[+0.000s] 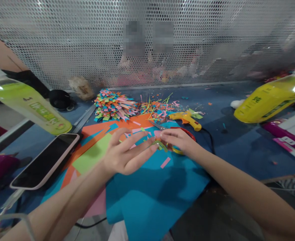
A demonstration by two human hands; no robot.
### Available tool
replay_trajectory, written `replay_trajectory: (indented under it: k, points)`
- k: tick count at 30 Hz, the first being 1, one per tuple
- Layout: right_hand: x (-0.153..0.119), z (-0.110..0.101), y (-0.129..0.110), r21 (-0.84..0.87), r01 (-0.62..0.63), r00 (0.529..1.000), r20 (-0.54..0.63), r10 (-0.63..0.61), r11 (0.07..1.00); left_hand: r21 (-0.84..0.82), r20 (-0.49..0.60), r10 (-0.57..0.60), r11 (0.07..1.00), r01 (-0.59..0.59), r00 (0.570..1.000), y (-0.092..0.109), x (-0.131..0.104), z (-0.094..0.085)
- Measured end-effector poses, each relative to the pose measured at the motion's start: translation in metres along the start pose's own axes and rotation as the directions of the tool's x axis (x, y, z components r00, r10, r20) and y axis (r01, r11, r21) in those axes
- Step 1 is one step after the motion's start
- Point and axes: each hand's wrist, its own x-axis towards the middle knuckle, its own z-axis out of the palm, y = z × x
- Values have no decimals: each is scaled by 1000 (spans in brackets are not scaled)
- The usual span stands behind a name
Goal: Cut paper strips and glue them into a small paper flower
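A small pink paper piece (157, 134) and narrow lime-green strips (163, 146) sit bunched at center, partly hidden; just beyond, metal scissors (158, 126) point far left.

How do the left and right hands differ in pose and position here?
The left hand has its fingers spread, while the right hand has its fingers drawn together. The left hand is beside the light green sheet; the right hand partly hides the scissors. Both are bare, with fingertips near small paper scraps.
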Motion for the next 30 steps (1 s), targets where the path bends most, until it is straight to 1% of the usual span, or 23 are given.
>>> replay_trajectory:
  k: [2, 3, 4, 5, 6, 7, 8, 9, 10, 11, 12, 13, 14, 15, 16, 17, 18, 19, 21, 23, 24, 27, 30]
  points:
    - [2, -7, -2, 32, -15, 1000, -14, 15, 999, 4, 6, -1, 1000, 1, 1000, -2, -1, 0]
    - [2, -11, -3, -4, 2, 999, -44, -2, 1000, 8, 14, -3, 1000, 3, 1000, -3, -1, 0]
    - [3, -16, -3, -94, 31, 995, -94, -40, 995, 12, 22, -7, 1000, 6, 1000, -4, -2, 0]
    - [4, -21, -4, -242, 54, 980, -171, -97, 969, 10, 25, -13, 1000, 12, 1000, -6, -4, 1]
    - [5, -27, -3, -431, 46, 946, -272, -178, 901, -1, 27, -23, 1000, 23, 999, -7, -6, 1]
    - [7, -33, -1, -619, -9, 891, -361, -275, 785, -23, 26, -36, 999, 37, 999, -9, -8, 2]
    - [8, -39, 1, -753, -118, 842, -421, -337, 647, -56, 27, -60, 996, 62, 998, -10, -10, 3]
    - [10, -44, 5, -820, -257, 804, -475, -358, 512, -95, 42, -106, 989, 110, 993, -10, -11, 4]
    - [12, -49, 9, -817, -423, 759, -555, -339, 391, -134, 65, -180, 973, 187, 982, -10, -12, 6]
    - [14, -53, 13, -767, -570, 704, -641, -306, 294, -168, 90, -280, 942, 292, 956, -9, -12, 8]
    - [17, -57, 17, -712, -666, 663, -702, -259, 224, -200, 113, -402, 887, 417, 909, -7, -12, 10]
    - [19, -60, 21, -665, -726, 634, -746, -204, 176, -242, 131, -531, 802, 546, 837, -5, -11, 12]
    - [21, -63, 24, -629, -763, 611, -777, -149, 152, -301, 150, -650, 687, 661, 745, -3, -10, 15]
    - [23, -66, 26, -607, -781, 600, -795, -91, 146, -379, 179, -744, 551, 743, 643, -2, -9, 17]
    - [25, -69, 28, -591, -792, 594, -804, -30, 152, -462, 226, -807, 405, 789, 546, -1, -8, 20]
    - [26, -72, 28, -580, -798, 591, -806, 27, 165, -532, 293, -838, 257, 807, 460, 0, -7, 22]
    - [27, -75, 28, -576, -796, 596, -799, 76, 183, -583, 359, -847, 124, 803, 392, 0, -6, 23]
    - [27, -78, 27, -578, -789, 607, -787, 112, 207, -609, 414, -845, 19, 793, 338, -1, -5, 24]
    - [27, -83, 25, -594, -762, 638, -757, 143, 258, -615, 477, -840, -109, 781, 258, -4, -4, 25]
    - [24, -88, 23, -591, -754, 642, -755, 133, 286, -606, 495, -844, -166, 778, 206, -6, -3, 25]
    - [23, -90, 22, -580, -761, 631, -766, 123, 289, -606, 496, -846, -178, 775, 194, -7, -3, 25]
    - [19, -95, 18, -546, -781, 589, -805, 68, 303, -622, 495, -846, -186, 761, 198, -8, -2, 26]
    - [17, -95, 14, -565, -742, 594, -804, -37, 362, -631, 494, -844, -181, 754, 211, -8, -3, 28]
